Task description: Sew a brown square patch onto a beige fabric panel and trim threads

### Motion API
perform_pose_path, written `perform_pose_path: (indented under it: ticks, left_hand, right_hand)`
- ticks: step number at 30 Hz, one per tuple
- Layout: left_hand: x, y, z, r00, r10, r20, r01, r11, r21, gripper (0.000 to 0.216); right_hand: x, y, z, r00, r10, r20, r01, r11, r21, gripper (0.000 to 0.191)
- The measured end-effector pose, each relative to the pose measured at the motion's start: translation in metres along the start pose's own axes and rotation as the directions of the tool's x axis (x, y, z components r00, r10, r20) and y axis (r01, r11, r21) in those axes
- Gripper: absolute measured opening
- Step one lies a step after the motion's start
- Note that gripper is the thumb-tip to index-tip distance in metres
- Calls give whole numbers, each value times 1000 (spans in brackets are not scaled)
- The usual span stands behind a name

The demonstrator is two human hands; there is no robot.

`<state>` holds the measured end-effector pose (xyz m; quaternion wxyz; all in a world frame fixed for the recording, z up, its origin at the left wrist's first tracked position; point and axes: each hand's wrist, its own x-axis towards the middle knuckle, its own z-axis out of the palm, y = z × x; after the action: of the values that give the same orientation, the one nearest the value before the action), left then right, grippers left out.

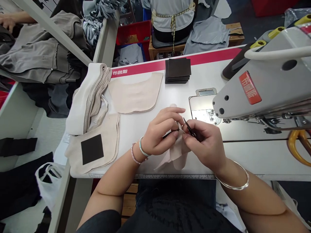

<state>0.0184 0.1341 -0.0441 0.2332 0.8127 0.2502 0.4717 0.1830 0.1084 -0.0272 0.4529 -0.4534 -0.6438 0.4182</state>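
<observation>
Far left of the sewing machine, a black square lies on beige cloth pieces. Nearer the sewing machine, the left hand pinches the top of a small beige cloth that hangs down between the 2 hands. Just in front of the sewing machine's left end, the right hand curls tight around small black snips, tips at the cloth.

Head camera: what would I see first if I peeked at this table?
Two hands meet in the middle: the left hand pinches a beige fabric piece, the right hand holds black snips against it. A grey sewing machine fills the right side, and a stack of black squares sits farther back.
</observation>
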Motion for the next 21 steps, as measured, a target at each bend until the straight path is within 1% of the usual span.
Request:
perform_pose_path:
  ticks: [3, 6, 7, 9, 11, 13, 16, 18, 21]
  left_hand:
    - [-1, 0, 0, 1000, -5, -25, 6, 999, 42, 11]
    - [-1, 1, -1, 998, -6, -55, 13, 992, 126, 11]
    - [-1, 1, -1, 998, 0, -68, 11, 987, 162, 11]
    - [-1, 1, -2, 996, 22, -90, 1, 971, 241, 11]
    - [0, 1, -2, 992, 61, -109, -22, 946, 323, 11]
    - [0, 0, -2, 987, 109, -116, -52, 912, 408, 11]
    - [-1, -1, -3, 980, 156, -121, -79, 870, 486, 9]
    - [-1, -1, -3, 977, 166, -136, -79, 868, 491, 8]
    - [-2, -1, -3, 975, 162, -155, -72, 881, 467, 8]
  right_hand:
    - [-4, -2, -2, 1000, 2, -28, -2, 1000, -28, 13]
    - [-12, -6, -4, 995, -82, -54, 78, 993, -83, 10]
    - [-15, -8, -5, 994, -105, -34, 102, 991, -91, 11]
    - [-20, -12, -6, 990, -128, 56, 133, 988, -83, 15]
    - [-23, -17, -8, 980, -118, 159, 130, 989, -68, 15]
    - [-23, -20, -9, 968, -81, 236, 99, 993, -65, 14]
    - [-20, -20, -8, 960, -11, 279, 30, 997, -65, 21]
    - [-18, -18, -7, 960, 17, 278, 1, 998, -63, 24]
    - [-17, -16, -5, 960, 28, 278, -12, 998, -59, 23]
